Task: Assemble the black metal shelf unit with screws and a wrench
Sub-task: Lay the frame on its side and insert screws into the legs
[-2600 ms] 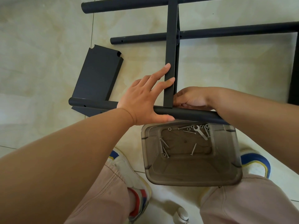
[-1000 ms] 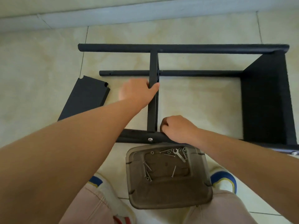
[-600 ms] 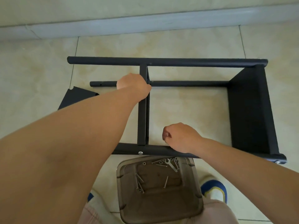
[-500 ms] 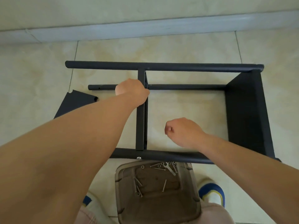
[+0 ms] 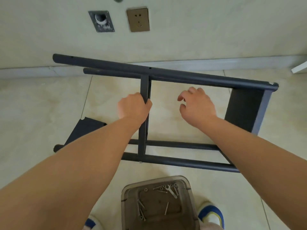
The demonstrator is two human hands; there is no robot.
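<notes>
The black metal shelf frame [image 5: 182, 77] is tilted up off the tiled floor, its long round tubes running left to right. My left hand [image 5: 132, 107] grips the flat middle cross shelf [image 5: 144, 85] of the frame. My right hand [image 5: 196, 105] hovers in the open bay to the right of that shelf, fingers loosely curled, holding nothing. A fitted black end shelf [image 5: 245, 107] closes the frame's right side. A loose black shelf panel [image 5: 83, 130] lies on the floor at the left, partly hidden by my left forearm. A small wrench [image 5: 171, 191] and several screws [image 5: 141, 211] lie in the brown bin.
The translucent brown plastic bin [image 5: 127, 193] stands on the floor between my feet, just before the frame's near tube. A wall with a socket [image 5: 137, 19] and a metal plate [image 5: 101, 20] rises behind the frame. A white object's edge [image 5: 299, 68] shows at far right.
My left hand has lifted the frame, tilting it up toward the wall. My right hand left the near tube and rose into the open bay, its fist loosening.
</notes>
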